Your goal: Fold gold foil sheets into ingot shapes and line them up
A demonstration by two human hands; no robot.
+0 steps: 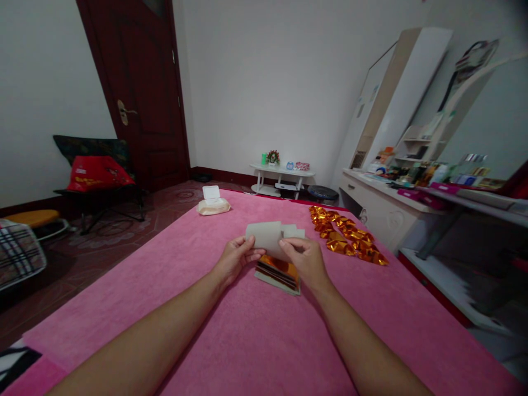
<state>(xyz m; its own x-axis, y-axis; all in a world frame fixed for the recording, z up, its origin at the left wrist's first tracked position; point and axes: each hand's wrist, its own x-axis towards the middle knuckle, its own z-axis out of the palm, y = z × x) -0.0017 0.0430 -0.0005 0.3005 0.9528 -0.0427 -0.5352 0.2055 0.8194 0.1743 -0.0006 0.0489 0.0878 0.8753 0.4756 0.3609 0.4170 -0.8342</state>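
Observation:
Between both hands, over the pink cloth, I hold grey-white paper sheets that bend in a curve. My left hand pinches the left edge with the thumb in front. At the right edge my right hand grips the paper between thumb and fingers, and a smaller piece of paper pokes out behind it. Just beneath lies a stack of shiny orange-gold foil sheets with pale paper at its bottom. To the right, folded gold foil pieces lie in rows on the cloth.
An open-lidded pack of wipes sits at the cloth's far left. Beyond the far edge stands a low white table with small items. A cluttered dresser is at right. A chair with a red bag stands left, near the door.

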